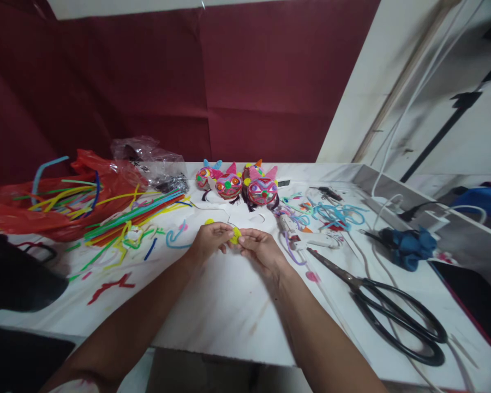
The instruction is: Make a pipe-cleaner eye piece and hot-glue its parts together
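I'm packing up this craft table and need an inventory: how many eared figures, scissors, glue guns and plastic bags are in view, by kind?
Eared figures: 4
Scissors: 1
Glue gun: 1
Red plastic bag: 1
Clear plastic bag: 1
Total: 8

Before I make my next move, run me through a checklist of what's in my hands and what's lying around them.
1. Yellow piece held by left hand and right hand: ok, at the fingertips.
2. Scissors set down: ok, lying to the right.
3. Glue gun set down: ok, beyond the scissors.
4. Glue gun hot: cannot tell.
5. Pipe cleaners all bagged: not ok, many lie outside the red plastic bag.
6. Decorated balls out of the hands: ok, grouped beyond them.
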`<state>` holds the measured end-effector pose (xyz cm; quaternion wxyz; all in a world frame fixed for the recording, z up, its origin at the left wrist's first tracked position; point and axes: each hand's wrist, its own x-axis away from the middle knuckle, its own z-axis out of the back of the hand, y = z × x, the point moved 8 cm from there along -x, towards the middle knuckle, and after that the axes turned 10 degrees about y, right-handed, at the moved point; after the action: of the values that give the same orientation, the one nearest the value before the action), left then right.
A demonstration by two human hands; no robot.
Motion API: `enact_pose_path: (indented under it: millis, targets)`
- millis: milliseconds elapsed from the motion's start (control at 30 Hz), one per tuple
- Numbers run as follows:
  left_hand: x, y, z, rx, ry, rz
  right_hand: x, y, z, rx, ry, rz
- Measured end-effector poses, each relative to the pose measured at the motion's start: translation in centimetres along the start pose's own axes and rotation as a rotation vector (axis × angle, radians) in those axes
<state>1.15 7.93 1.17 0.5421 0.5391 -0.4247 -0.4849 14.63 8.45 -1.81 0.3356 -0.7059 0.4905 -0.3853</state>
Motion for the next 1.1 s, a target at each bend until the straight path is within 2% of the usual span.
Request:
enact_pose_path:
  millis: [200, 433, 633, 767, 933, 1100]
  targets:
    - [0.1, 0.1, -0.2, -0.025, -0.032, 0.006, -0.5, 0.9, 0.5, -0.050, -0.014, -0.075]
    - [0.3, 0.2, -0.3, -0.062, -0.051, -0.008, -0.3, 1.2, 0.3, -0.079, -0.068, -0.094]
    - [0.2, 0.2, -0.4, -0.130, -0.076, -0.022, -0.4, 1.0, 0.3, -0.076, -0.047, -0.072]
    - [0.2, 0.3, -0.1, -0.229, -0.047, -0.097, -0.3, 0.6, 0.2, -0.036, -0.010, -0.022]
    - [0.8, 1.4, 0.0, -0.358, -0.026, -0.248, -0.3, 0.1, 0.4, 0.016, 0.055, 0.051]
    - [1.0, 2.5, -0.1, -0.380, -0.001, -0.346, -0.2, -0.5, 0.3, 0.121, 0.098, 0.161]
